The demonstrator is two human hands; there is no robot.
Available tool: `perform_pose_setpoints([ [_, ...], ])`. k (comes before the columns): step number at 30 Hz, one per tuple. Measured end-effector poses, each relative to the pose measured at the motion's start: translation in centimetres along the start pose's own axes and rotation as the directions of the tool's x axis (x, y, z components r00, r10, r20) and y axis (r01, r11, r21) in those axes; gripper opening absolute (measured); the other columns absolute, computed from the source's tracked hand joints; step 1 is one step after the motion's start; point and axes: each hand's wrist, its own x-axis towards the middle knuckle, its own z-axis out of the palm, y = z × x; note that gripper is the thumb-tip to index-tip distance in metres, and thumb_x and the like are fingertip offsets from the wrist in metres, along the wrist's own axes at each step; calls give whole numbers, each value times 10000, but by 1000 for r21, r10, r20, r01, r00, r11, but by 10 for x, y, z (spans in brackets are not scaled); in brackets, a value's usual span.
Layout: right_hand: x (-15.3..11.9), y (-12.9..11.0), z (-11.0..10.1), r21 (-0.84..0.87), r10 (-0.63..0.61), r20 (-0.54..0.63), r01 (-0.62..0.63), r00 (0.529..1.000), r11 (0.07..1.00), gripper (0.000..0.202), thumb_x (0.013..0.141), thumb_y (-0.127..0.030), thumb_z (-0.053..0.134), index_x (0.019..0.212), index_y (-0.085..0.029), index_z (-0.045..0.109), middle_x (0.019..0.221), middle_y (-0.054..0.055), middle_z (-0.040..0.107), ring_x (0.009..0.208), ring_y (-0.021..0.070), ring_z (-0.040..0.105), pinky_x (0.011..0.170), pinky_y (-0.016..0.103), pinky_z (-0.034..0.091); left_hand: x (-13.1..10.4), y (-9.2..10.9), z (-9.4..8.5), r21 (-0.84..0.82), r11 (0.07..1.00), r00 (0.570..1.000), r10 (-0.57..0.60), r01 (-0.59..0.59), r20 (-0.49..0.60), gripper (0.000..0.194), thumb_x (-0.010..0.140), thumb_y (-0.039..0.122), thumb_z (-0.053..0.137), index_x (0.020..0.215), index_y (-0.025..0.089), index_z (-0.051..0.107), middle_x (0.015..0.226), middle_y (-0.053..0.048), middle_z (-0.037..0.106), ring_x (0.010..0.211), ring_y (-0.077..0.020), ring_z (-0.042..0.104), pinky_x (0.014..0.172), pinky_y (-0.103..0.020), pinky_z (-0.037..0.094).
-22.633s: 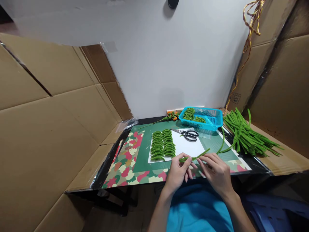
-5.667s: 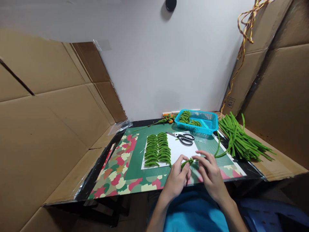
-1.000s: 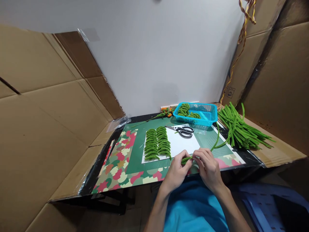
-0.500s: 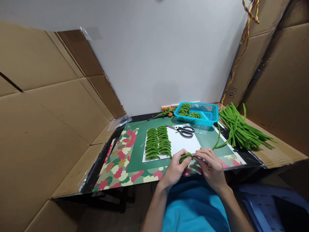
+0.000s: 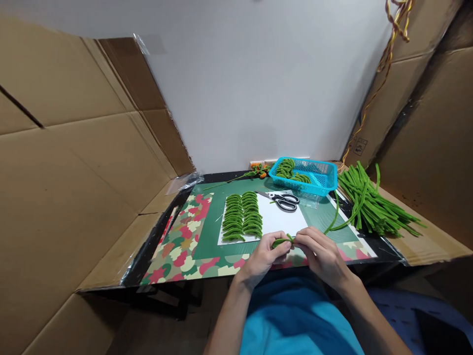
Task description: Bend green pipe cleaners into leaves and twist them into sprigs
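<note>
Just past the front edge of the mat, my left hand (image 5: pixel 264 257) is closed on a bent green pipe cleaner (image 5: pixel 281 242), its thumb pressed over it. Fingers and thumb of my right hand (image 5: pixel 322 254) pinch together at the other end of the same piece, partly hiding it. Two columns of bent green pipe cleaner pieces (image 5: pixel 233 217) lie on a white sheet (image 5: pixel 277 222) ahead of my left hand. Black-handled scissors (image 5: pixel 286 203) rest on that sheet, blades to the left.
At the back, a blue basket (image 5: pixel 320 189) holds more bent green pieces. A bundle of long green pipe cleaners (image 5: pixel 377 207) lies on the right. An orange-flowered sprig (image 5: pixel 260 170) lies left of the basket. Cardboard walls (image 5: pixel 84 162) stand at both sides.
Both hands keep hold of the pipe cleaner and have shifted only slightly. My left fingers sit a little differently around it. The view has tilted slightly.
</note>
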Motion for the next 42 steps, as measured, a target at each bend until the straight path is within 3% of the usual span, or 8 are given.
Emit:
perform_pose_setpoints([
  [4, 7, 2, 3, -15, -9, 48, 10, 999, 1000, 323, 1028, -14, 420, 1170, -216, 628, 944, 87, 665, 865, 229, 597, 744, 353, 530, -1, 0, 2, -10, 1000, 1000, 15, -16, -24, 395, 939, 493, 735, 865, 155, 545, 727, 59, 407, 529, -40, 275, 493, -223, 178],
  [9, 6, 2, 9, -42, -1, 19, 2, 1000, 999, 312, 1022, 3, 410, 1129, -211, 611, 945, 87, 643, 865, 233, 578, 757, 357, 515, -1, -1, 4, -23, 999, 997, 44, -45, -57, 373, 958, 474, 720, 877, 162, 532, 741, 61, 416, 506, -27, 313, 471, -210, 201],
  [16, -3, 0, 12, -67, 176, -15, -177, 984, 982, 126, 1057, -106, 531, 1050, -215, 593, 920, 59, 635, 846, 213, 592, 752, 331, 481, 5, -9, 9, 37, 993, 977, 116, -112, -177, 385, 960, 514, 701, 910, 176, 524, 710, 79, 406, 482, -30, 321, 456, -204, 193],
  [25, -9, -13, 24, -144, 206, -60, -213, 977, 966, 179, 1042, -126, 541, 899, -219, 593, 790, 41, 610, 737, 202, 556, 681, 336, 422, 3, -15, 14, 175, 976, 951, 174, -131, -257, 338, 993, 497, 656, 934, 197, 514, 613, 102, 357, 486, -58, 289, 452, -198, 241],
  [29, -5, -14, 18, -180, 230, -9, -228, 973, 957, 206, 1052, -154, 522, 871, -224, 591, 788, 44, 619, 737, 204, 555, 676, 338, 404, 3, -14, 15, 200, 969, 936, 202, -147, -287, 324, 987, 486, 661, 935, 193, 534, 633, 93, 366, 479, -54, 293, 444, -199, 248],
  [37, 3, -10, 0, -226, 225, 37, -211, 974, 951, 215, 1057, -207, 556, 852, -214, 622, 787, 44, 659, 744, 200, 573, 670, 327, 388, 2, -10, 16, 312, 945, 933, 195, -95, -304, 271, 981, 451, 662, 982, 185, 611, 800, 30, 537, 519, -67, 428, 460, -198, 337],
  [42, 9, -11, 3, -238, 285, -15, -280, 958, 930, 362, 1067, -315, 580, 720, -215, 594, 663, 6, 583, 616, 159, 532, 593, 305, 335, 0, -3, 19, 461, 870, 920, 312, -175, -238, 200, 999, 354, 630, 959, 166, 688, 916, -33, 663, 811, -156, 588, 666, -218, 444],
])
